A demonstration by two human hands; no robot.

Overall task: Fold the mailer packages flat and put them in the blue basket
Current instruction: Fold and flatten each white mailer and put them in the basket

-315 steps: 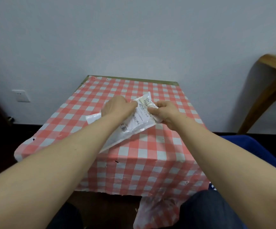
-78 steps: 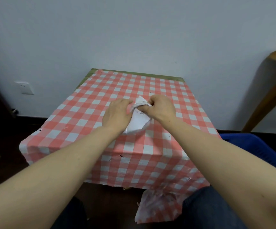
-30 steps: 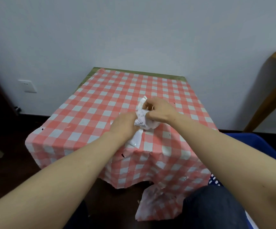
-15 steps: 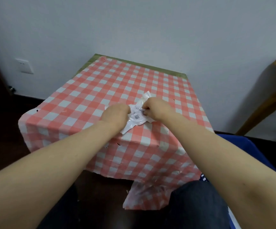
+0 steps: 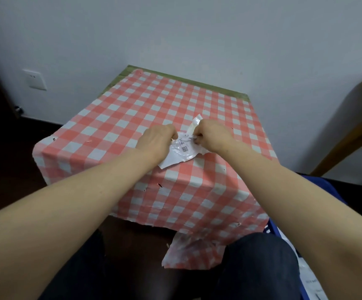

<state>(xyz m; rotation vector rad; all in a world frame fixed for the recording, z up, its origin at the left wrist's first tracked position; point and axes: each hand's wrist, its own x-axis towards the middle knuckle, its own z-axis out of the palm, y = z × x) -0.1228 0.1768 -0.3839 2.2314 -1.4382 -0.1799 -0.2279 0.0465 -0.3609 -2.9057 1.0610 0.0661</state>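
Pinching the half-folded mailer on the worktop, left hand and right hand seemingly haven't reached the blue basket step.

Mailer: glossy crinkled white plastic. Cloth on worktop: thin checked plastic-looking sheet, slight sheen, torn edges. Basket: blue plastic. Wall: matt paint.

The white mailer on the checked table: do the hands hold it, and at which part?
Yes. The left hand grips the left edge of the crumpled white plastic mailer package; the right hand pinches its upper right part. It rests on the red-and-white checked tablecloth.
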